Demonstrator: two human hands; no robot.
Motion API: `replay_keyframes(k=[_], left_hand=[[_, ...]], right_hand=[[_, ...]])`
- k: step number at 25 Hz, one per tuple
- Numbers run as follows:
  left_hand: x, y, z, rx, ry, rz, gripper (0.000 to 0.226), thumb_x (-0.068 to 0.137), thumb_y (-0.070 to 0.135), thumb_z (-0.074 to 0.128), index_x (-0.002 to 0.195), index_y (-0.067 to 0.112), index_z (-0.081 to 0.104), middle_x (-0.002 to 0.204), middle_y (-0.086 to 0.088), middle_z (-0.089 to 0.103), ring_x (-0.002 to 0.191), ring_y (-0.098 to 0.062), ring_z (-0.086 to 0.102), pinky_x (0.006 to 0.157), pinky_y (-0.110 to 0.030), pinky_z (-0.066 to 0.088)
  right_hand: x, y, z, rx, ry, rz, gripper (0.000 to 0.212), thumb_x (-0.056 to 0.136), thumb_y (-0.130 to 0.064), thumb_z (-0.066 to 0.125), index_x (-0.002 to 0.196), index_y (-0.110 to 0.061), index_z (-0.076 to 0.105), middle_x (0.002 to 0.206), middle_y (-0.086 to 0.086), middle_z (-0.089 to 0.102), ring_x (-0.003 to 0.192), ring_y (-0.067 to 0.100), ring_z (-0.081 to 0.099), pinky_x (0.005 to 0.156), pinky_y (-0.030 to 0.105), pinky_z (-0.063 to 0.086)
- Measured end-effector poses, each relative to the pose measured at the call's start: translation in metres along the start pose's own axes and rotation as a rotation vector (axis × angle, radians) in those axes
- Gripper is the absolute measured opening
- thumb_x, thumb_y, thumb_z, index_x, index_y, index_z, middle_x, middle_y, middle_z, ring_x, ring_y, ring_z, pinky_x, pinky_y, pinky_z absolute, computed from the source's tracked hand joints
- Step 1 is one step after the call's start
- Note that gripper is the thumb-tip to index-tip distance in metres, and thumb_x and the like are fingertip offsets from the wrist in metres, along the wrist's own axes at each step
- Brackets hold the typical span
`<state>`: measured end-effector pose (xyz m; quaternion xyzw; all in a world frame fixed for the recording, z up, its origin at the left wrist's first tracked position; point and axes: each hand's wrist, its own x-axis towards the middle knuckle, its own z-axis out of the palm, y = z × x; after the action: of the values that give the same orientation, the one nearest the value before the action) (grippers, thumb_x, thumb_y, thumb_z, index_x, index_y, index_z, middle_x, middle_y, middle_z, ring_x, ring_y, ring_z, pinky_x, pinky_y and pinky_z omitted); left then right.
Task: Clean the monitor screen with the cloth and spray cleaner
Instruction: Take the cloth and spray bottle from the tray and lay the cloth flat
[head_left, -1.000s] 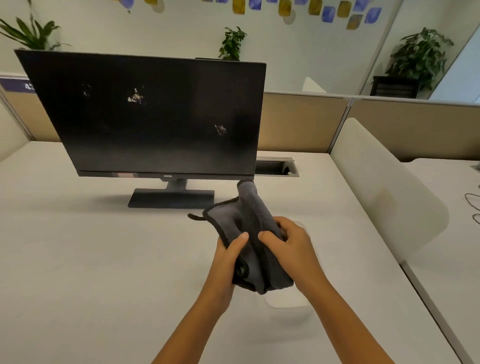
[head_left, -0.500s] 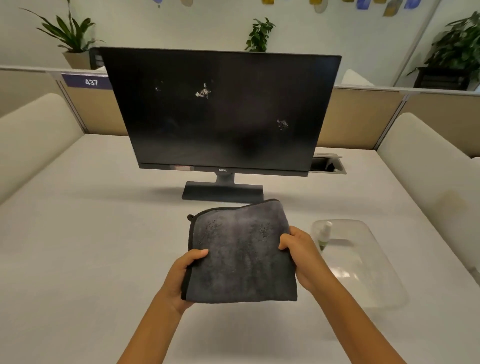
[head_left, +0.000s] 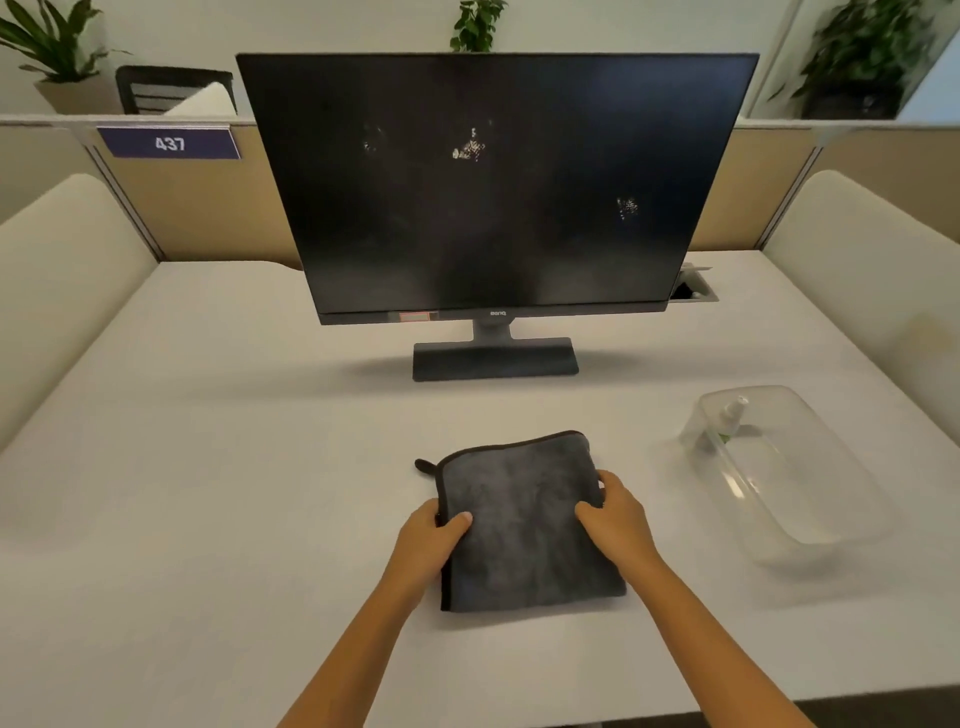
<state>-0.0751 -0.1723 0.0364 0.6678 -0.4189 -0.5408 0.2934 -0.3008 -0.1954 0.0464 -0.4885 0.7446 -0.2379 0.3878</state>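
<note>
A black monitor (head_left: 493, 182) stands on its base at the back of the white desk (head_left: 208, 467), its dark screen marked with a few whitish smudges. In front of it lies a folded grey cloth (head_left: 524, 525), flat on the desk. My left hand (head_left: 428, 540) grips the cloth's left edge and my right hand (head_left: 618, 519) grips its right edge. A small spray bottle (head_left: 727, 421) with a white top stands in the far corner of a clear plastic tray (head_left: 810, 519) to the right.
Cream padded dividers (head_left: 872, 280) flank the desk on both sides, with tan partitions behind. A cable hatch (head_left: 693, 288) sits open at the back right. A blue sign reading 437 (head_left: 169, 143) hangs at the back left. Potted plants stand beyond the partitions.
The cloth went from bunched up between both hands to spread flat and folded, and has come down onto the desk. My view has shifted right and closer, bringing the tray and bottle into sight.
</note>
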Motion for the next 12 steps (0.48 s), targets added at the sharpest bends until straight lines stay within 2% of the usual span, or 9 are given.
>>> replay_keyframes(k=[3,5,7,10,12], left_hand=[[0.005,0.009,0.003,-0.137,-0.075,-0.003,0.048,0.084,0.036,0.063,0.126,0.019,0.049,0.116,0.003,0.061,0.101,-0.015,0.06,0.082,-0.029,0.053],[0.007,0.015,0.006,-0.189,-0.11,0.038,0.048,0.083,0.032,0.065,0.127,0.022,0.049,0.116,0.005,0.062,0.101,-0.013,0.06,0.08,-0.027,0.053],[0.008,0.017,0.007,-0.195,-0.047,0.125,0.051,0.082,0.033,0.065,0.129,0.027,0.046,0.118,0.008,0.059,0.104,-0.012,0.059,0.083,-0.029,0.052],[0.01,0.016,0.007,-0.201,0.02,0.188,0.053,0.084,0.039,0.062,0.131,0.032,0.04,0.117,0.014,0.053,0.105,-0.009,0.055,0.083,-0.025,0.05],[0.014,0.013,0.01,-0.059,0.073,0.154,0.05,0.087,0.039,0.058,0.132,0.026,0.038,0.117,0.012,0.049,0.104,-0.012,0.052,0.083,-0.026,0.046]], right_hand=[[0.005,-0.009,-0.001,0.08,-0.025,-0.032,0.066,0.088,-0.031,0.062,0.144,-0.024,0.028,0.141,0.006,0.047,0.121,0.029,0.051,0.097,0.041,0.046],[0.012,-0.016,-0.003,0.161,-0.094,-0.109,0.064,0.09,-0.021,0.06,0.143,-0.035,0.027,0.145,0.002,0.042,0.125,0.026,0.047,0.099,0.039,0.045],[0.019,-0.021,-0.008,0.253,-0.144,-0.178,0.061,0.091,-0.014,0.058,0.139,-0.041,0.032,0.144,-0.002,0.041,0.125,0.022,0.046,0.097,0.037,0.046],[0.029,-0.022,-0.012,0.304,-0.009,-0.176,0.053,0.09,-0.013,0.059,0.135,-0.034,0.041,0.138,-0.001,0.048,0.117,0.022,0.052,0.091,0.034,0.049],[0.034,-0.018,-0.011,0.122,0.126,-0.121,0.048,0.091,-0.013,0.058,0.135,-0.023,0.042,0.138,0.005,0.05,0.116,0.027,0.054,0.094,0.039,0.049]])
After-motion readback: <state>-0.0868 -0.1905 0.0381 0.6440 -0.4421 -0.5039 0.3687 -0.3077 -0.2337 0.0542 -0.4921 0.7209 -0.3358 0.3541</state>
